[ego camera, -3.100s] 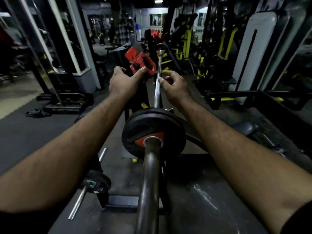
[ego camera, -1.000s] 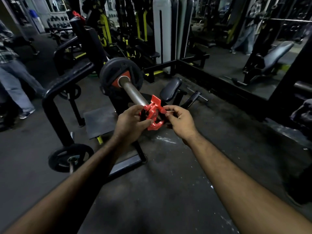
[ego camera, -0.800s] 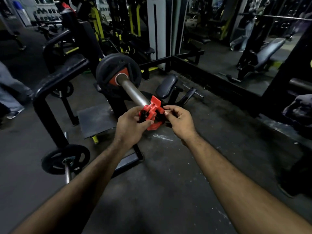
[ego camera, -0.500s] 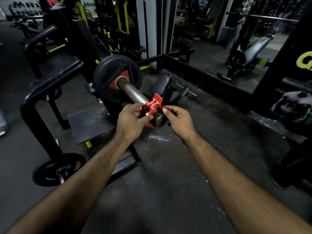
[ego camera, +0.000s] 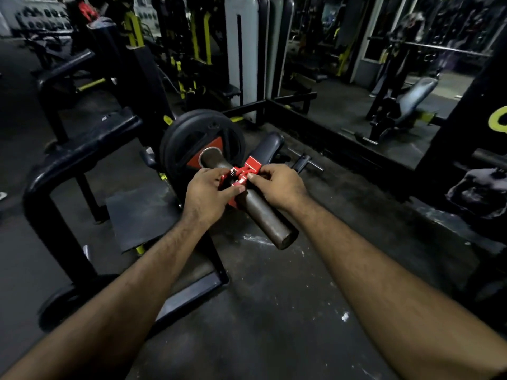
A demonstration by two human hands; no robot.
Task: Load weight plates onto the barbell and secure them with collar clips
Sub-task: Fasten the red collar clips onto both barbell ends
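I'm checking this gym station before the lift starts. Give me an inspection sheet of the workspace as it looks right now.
Surface: dark scuffed rubber floor, white flecks.
Job's things: black round weight plate with red hub on thick grey steel barbell sleeve; red plastic collar clip on the sleeve, short of the plate.
Clutter: small black plate on a low bar at left.
Grippers: left hand and right hand both grip the clip.
Cables: nothing seen.
Surroundings: black tubular rack frame, padded bench, yellow-trimmed machines.
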